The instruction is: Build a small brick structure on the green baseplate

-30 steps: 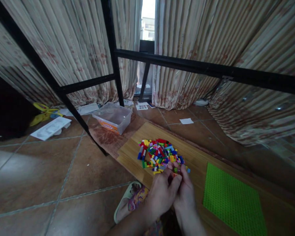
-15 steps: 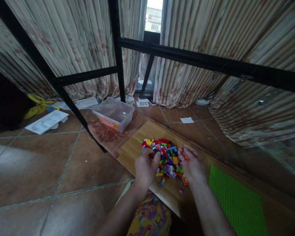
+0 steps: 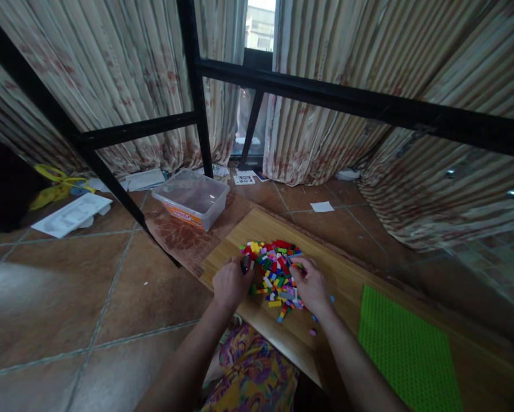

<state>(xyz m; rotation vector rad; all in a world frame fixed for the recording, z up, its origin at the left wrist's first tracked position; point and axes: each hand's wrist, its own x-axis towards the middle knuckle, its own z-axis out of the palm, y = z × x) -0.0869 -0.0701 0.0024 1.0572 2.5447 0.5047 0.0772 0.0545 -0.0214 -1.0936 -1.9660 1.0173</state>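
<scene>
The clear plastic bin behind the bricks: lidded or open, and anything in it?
Open and apparently empty: the clear bin has no lid, and its bare bottom shows through. The bricks lie heaped on the wooden board.

Dim daylight from the curtain gap [image 3: 260, 26], soft blur, wide-angle bending at edges.

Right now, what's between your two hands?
In the head view, the pile of colourful toy bricks lies on the wooden board between the left hand and right hand.
</scene>
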